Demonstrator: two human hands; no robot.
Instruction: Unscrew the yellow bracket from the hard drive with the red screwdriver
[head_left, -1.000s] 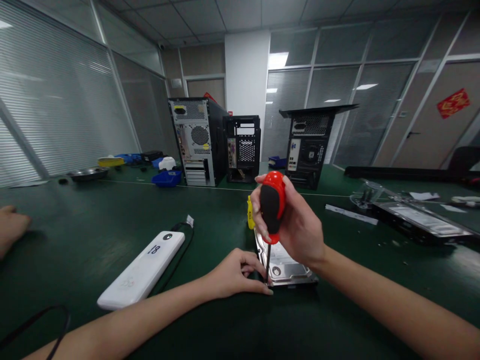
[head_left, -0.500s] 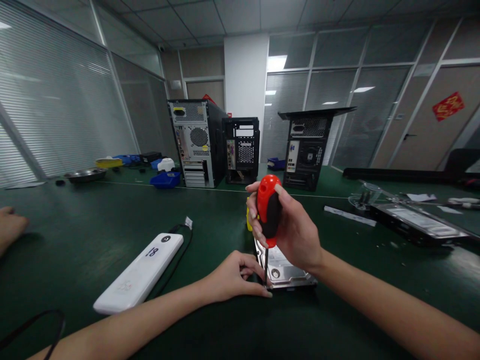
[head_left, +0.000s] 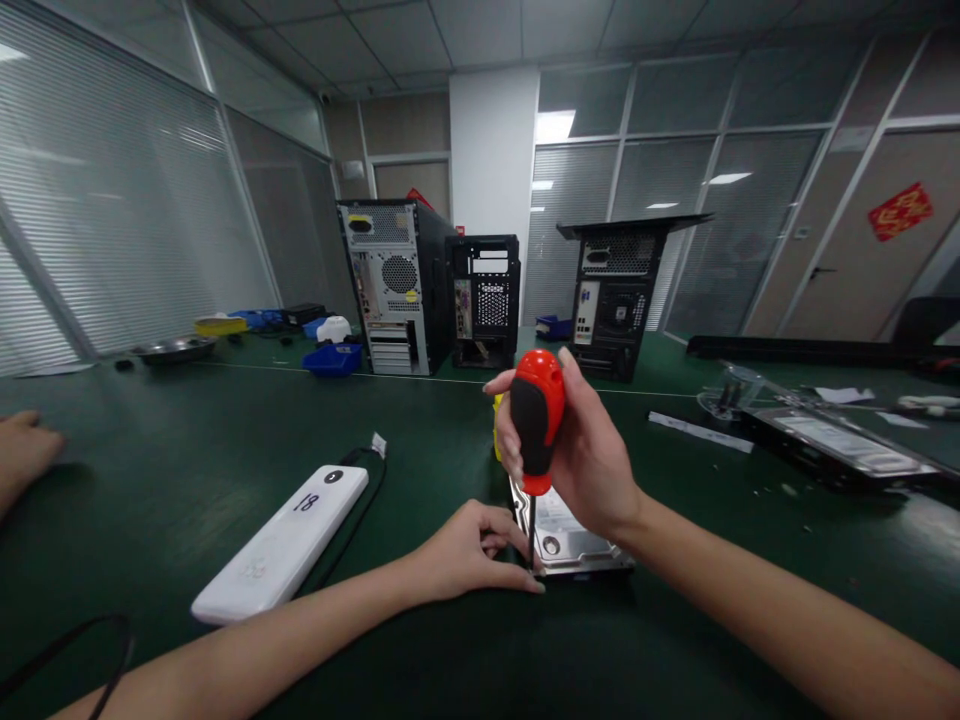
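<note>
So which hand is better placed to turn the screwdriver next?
Probably the right hand: it grips the screwdriver by its handle above the hard drive. The left hand is lower, beside the shaft at the drive's near-left corner.

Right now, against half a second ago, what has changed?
The red-and-black screwdriver has turned in the right hand: its black side, which faced right, now faces left. Nothing was picked up or released. The left hand stays at the near left corner of the silver rectangular hard drive; the white oblong device has not moved.
</note>
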